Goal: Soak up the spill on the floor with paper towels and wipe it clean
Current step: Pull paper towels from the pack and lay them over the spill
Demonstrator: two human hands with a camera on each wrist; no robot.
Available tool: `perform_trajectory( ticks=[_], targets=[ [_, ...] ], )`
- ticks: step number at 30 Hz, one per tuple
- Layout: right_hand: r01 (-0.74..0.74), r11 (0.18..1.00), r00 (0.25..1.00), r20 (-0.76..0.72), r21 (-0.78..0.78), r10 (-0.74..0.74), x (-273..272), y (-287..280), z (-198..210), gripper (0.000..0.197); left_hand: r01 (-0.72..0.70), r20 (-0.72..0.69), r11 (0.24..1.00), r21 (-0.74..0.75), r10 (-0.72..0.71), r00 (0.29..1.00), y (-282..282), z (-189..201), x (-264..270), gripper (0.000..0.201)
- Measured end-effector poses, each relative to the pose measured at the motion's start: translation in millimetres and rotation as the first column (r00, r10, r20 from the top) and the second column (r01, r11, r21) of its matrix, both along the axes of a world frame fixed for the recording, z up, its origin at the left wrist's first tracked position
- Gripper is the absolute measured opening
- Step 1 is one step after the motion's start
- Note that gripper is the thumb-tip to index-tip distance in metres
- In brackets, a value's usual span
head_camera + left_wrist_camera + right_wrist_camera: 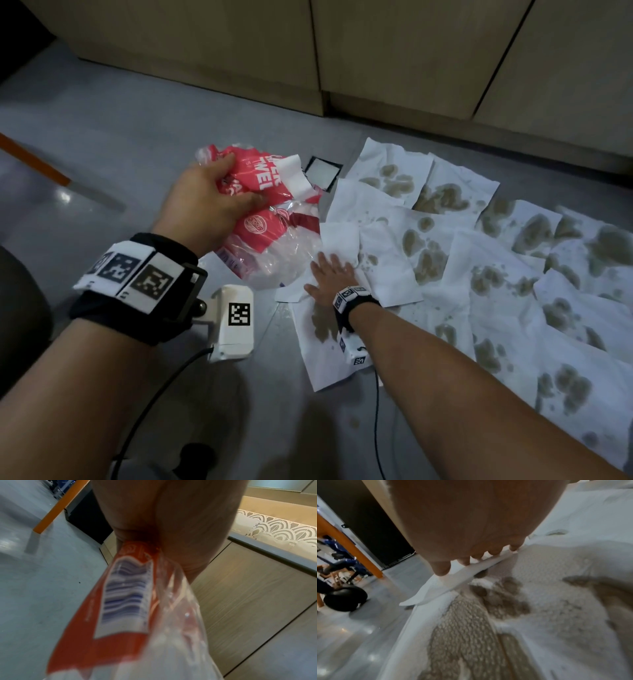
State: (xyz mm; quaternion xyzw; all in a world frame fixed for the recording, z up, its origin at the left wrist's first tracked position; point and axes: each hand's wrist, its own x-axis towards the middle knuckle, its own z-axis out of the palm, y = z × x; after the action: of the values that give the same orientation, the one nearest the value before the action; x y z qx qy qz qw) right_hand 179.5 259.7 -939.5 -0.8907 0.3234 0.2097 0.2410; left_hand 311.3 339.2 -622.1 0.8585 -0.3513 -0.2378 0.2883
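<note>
Several white paper towels point(455, 260) lie overlapping on the grey floor, blotched with brown wet patches point(424, 253). My right hand point(330, 274) lies flat with straight fingers on a clean towel point(339, 240) at the left end of the row; in the right wrist view its fingertips point(441, 570) press that sheet's edge above a soaked towel point(471, 635). My left hand point(209, 202) grips a red and clear plastic paper-towel pack point(270, 219), held just above the floor left of the towels. The left wrist view shows the pack's barcode side point(123, 595) under my palm.
Beige cabinet fronts point(376, 61) run along the back. An orange-tipped leg point(37, 161) crosses the floor at far left. A black-framed white marker square point(322, 171) sits behind the pack. A small brown drop point(354, 423) shows on bare floor point(102, 137) near my right forearm.
</note>
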Motion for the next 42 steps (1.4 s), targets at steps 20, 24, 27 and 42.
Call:
perform_trajectory(
  ticks=[20,24,27,42],
  targets=[
    [0.503,0.652,0.169,0.675,0.568,-0.719,-132.6,-107.0,192.3,0.025,0.378,-0.112,0.926,-0.028,-0.378,0.919,-104.5,-55.1,-107.6,0.079],
    [0.539,0.612,0.105,0.675,0.579,-0.73,-185.4,-118.5,197.3,0.027,0.477,-0.076,0.878,-0.023,-0.478,0.875,-123.5,-60.6,-143.3,0.075],
    [0.576,0.597,0.088,0.683,0.559,-0.725,-213.4,-117.6,202.6,0.018,0.505,-0.028,0.863,0.032,-0.504,0.863,-135.5,-65.8,-166.1,0.079],
    [0.687,0.54,0.124,0.654,0.486,-0.747,-242.3,-106.6,174.5,0.015,0.47,-0.101,0.882,-0.043,-0.472,0.876,-149.2,-73.2,-188.1,0.07]
  ],
)
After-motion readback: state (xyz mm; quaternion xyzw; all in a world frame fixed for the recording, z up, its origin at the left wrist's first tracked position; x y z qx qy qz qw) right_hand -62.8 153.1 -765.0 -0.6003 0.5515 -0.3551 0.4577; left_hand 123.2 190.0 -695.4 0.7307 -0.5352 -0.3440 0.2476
